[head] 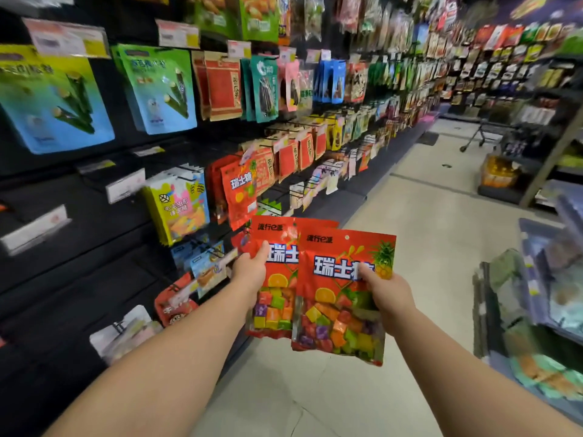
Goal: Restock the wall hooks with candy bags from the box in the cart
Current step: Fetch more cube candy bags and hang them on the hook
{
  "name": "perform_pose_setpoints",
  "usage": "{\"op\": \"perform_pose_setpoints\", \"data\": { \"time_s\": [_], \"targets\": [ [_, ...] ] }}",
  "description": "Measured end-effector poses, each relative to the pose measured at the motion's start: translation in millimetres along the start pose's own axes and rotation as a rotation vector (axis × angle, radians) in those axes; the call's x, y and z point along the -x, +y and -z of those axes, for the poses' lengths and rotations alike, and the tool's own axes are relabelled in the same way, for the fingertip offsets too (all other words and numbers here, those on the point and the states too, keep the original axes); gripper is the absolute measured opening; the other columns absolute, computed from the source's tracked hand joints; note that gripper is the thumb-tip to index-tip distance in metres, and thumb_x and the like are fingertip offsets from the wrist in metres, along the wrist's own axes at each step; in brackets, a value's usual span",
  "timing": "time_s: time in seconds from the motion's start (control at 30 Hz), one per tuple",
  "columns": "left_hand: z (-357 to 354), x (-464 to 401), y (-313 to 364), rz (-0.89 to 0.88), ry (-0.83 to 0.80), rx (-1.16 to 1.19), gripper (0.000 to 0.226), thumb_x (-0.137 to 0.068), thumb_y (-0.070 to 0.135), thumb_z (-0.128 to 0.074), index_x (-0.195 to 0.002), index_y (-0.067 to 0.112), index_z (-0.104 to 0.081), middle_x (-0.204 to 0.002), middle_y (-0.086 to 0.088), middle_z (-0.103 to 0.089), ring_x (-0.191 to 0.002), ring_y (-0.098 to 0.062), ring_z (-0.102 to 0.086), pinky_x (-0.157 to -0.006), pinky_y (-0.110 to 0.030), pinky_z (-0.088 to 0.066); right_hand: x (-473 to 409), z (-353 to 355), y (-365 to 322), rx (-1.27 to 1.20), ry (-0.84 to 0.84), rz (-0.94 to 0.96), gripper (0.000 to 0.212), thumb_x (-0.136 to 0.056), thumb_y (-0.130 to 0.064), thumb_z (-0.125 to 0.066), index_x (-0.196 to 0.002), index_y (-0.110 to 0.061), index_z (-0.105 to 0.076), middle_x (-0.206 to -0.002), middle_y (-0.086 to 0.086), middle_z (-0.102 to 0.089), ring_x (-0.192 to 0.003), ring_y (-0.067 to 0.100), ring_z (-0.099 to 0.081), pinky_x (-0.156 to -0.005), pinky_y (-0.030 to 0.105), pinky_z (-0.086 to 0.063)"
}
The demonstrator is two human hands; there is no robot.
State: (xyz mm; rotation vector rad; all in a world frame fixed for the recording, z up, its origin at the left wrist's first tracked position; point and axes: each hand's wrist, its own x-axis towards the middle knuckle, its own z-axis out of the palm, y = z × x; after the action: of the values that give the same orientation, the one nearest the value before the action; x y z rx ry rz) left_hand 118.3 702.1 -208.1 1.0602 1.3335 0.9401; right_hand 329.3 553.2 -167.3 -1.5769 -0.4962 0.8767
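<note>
So the biggest thing here is the black wall display (94, 263) running down the whole left side of the aisle, covered in hooks with snack bags hanging off them. The pale floor (426, 231) stretches away to the right of it, with more shelving (536, 121) on the far side and a blurry stack of packaged goods (542, 310) at the right edge, too smeared to make out properly.

Up on the wall there are blue-and-green seaweed roll bags (157, 89) at upper left, red seed packets (222, 86) beside them, and lower down a yellow-and-pink gummy bag (181, 203). Just right of that hangs a row of red candy bags on the hook (241, 190), same design as the ones being held.

Both arms are stretched out in front. The left hand (250, 272) grips the left candy bag (274, 279) at its left edge, thumb on the front, the rest of the fingers hidden behind it. The right hand (389, 294) pinches the right candy bag (342, 298) at its right edge, thumb pressed on the front print. Both bags are upright in mid-air, just below and right of the matching hook row, and the right bag overlaps the front of the left one. Each has a clear window showing colourful square candies, and the right one has a little hang hole (347, 237) at the top.
</note>
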Motion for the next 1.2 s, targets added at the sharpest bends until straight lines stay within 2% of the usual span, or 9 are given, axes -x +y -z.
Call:
{"op": "perform_pose_setpoints", "data": {
  "time_s": [0.07, 0.13, 0.2, 0.33, 0.57, 0.77, 0.93, 1.1, 1.2],
  "targets": [
    [-15, -7, 18, 0.011, 0.014, -0.028, 0.117, -0.06, 0.097, -0.049, -0.143, 0.014, -0.053, -0.141, -0.009, -0.059, -0.125, -0.034, -0.057, -0.107, -0.048, -0.047, -29, -4, -3, 0.015, 0.017, -0.002, 0.02, -0.081, -0.037, -0.077, -0.087, -0.019, -0.072, -0.093, 0.007, -0.075, -0.087, 0.029, -0.071, -0.078, 0.056, -0.059],
    [-32, -19, 33, 0.015, -0.009, -0.054, 0.076, -0.093, 0.068, -0.049, -0.138, 0.007, -0.054, -0.138, -0.007, -0.059, -0.12, -0.028, -0.056, -0.098, -0.037, -0.046, -60, -12, -9, 0.035, 0.025, 0.003, 0.018, -0.082, -0.037, -0.076, -0.084, -0.02, -0.071, -0.094, 0.007, -0.075, -0.087, 0.029, -0.071, -0.081, 0.053, -0.059],
    [-44, -48, 38, 0.006, -0.008, -0.072, 0.045, -0.103, 0.049, -0.046, -0.125, 0.012, -0.057, -0.126, -0.001, -0.06, -0.111, -0.025, -0.057, -0.089, -0.031, -0.043, -93, -24, -16, 0.042, 0.018, 0.011, 0.019, -0.084, -0.039, -0.074, -0.083, -0.02, -0.071, -0.096, 0.008, -0.075, -0.088, 0.029, -0.071, -0.083, 0.05, -0.059],
    [-60, -119, 48, 0.035, 0.016, -0.026, 0.069, -0.094, 0.065, -0.051, -0.135, 0.009, -0.058, -0.13, -0.01, -0.065, -0.116, -0.034, -0.062, -0.102, -0.047, -0.05, -165, -48, -33, 0.086, 0.021, 0.0, 0.024, -0.085, -0.044, -0.072, -0.084, -0.02, -0.072, -0.096, 0.009, -0.075, -0.09, 0.031, -0.071, -0.083, 0.051, -0.059],
    [-31, -250, 16, 0.079, 0.135, -0.017, 0.129, -0.042, 0.104, -0.048, -0.139, 0.02, -0.056, -0.134, -0.007, -0.065, -0.117, -0.034, -0.064, -0.099, -0.055, -0.052, -259, -119, -55, 0.218, -0.049, -0.018, 0.042, -0.078, -0.064, -0.068, -0.082, -0.022, -0.07, -0.099, 0.007, -0.073, -0.094, 0.031, -0.069, -0.084, 0.05, -0.058],
    [11, -231, 54, 0.084, 0.371, 0.039, 0.057, -0.096, 0.06, -0.053, -0.122, 0.01, -0.064, -0.109, -0.012, -0.073, -0.096, -0.034, -0.071, -0.09, -0.052, -0.058, -300, -201, -66, 0.263, -0.238, -0.051, 0.049, -0.083, -0.065, -0.062, -0.094, -0.017, -0.066, -0.101, 0.007, -0.068, -0.09, 0.025, -0.066, -0.066, 0.038, -0.059],
    [51, -249, 36, 0.079, 0.61, 0.032, 0.064, -0.082, 0.069, -0.061, -0.117, 0.016, -0.071, -0.104, -0.008, -0.074, -0.097, -0.033, -0.072, -0.093, -0.052, -0.057, -393, -263, -28, 0.435, -0.409, 0.031, 0.136, -0.035, -0.106, -0.042, -0.133, -0.014, -0.06, -0.149, 0.016, -0.046, -0.133, 0.034, -0.05, -0.105, 0.053, -0.044],
    [55, -240, 46, 0.128, 0.82, 0.087, 0.046, -0.095, 0.052, -0.061, -0.105, 0.007, -0.069, -0.106, -0.014, -0.072, -0.094, -0.03, -0.069, -0.092, -0.046, -0.056, -388, -289, -78, 0.475, -0.561, -0.023, 0.105, -0.073, -0.079, -0.055, -0.146, -0.005, -0.043, -0.15, 0.014, -0.044, -0.135, 0.037, -0.043, -0.109, 0.053, -0.039],
    [45, -239, 44, 0.145, 0.912, 0.148, 0.039, -0.096, 0.051, -0.061, -0.088, 0.013, -0.066, -0.102, -0.016, -0.073, -0.096, -0.034, -0.07, -0.095, -0.051, -0.055, -410, -305, -86, 0.5, -0.667, -0.034, 0.117, -0.065, -0.085, -0.054, -0.15, -0.007, -0.036, -0.152, 0.012, -0.043, -0.134, 0.038, -0.045, -0.107, 0.048, -0.041]
  ]
}}
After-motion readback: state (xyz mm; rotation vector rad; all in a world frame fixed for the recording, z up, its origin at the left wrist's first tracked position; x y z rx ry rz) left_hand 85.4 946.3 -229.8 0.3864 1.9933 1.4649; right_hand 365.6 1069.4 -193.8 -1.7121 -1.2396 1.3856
